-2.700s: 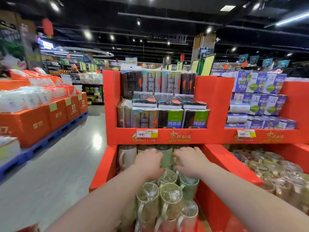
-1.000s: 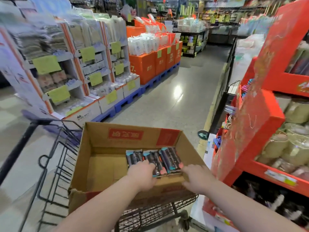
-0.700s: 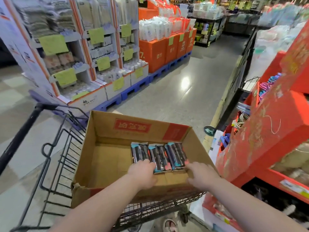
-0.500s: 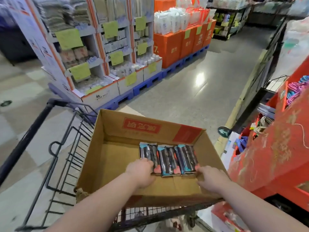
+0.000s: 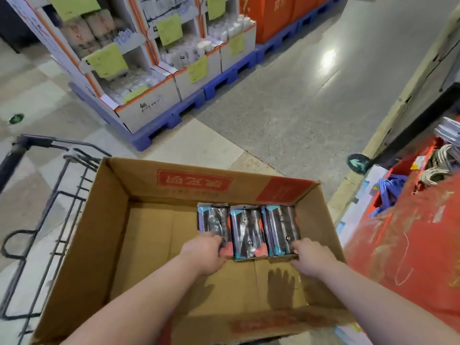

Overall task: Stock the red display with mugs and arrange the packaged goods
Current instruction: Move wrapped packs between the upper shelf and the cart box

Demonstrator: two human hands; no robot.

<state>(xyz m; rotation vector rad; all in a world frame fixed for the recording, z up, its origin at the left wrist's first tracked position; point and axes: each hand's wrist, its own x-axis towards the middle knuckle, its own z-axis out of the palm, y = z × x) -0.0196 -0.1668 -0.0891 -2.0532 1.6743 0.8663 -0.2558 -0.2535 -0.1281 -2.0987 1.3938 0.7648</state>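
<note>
Three dark packaged goods with teal tops lie side by side in an open cardboard box (image 5: 109, 220): a left package (image 5: 213, 219), a middle package (image 5: 245, 226) and a right package (image 5: 280, 224). My left hand (image 5: 205, 253) grips the near end of the left package, fingers curled over it. At the near right corner of the right package, my right hand (image 5: 311, 256) holds it with thumb and fingers. The red display (image 5: 410, 245) shows only its scuffed side wall, at the right. No mugs are in view.
The box rests on a black wire cart (image 5: 62, 195) whose handle (image 5: 15, 155) reaches out to the left. White shelf displays (image 5: 139, 70) on blue pallets (image 5: 224, 83) line the far side of the aisle. Orange boxes (image 5: 271, 16) stand beyond them.
I turned from the mugs in the red display to the cart. Both hands reached into the box and closed in on the outer packages; the view has tilted further down.
</note>
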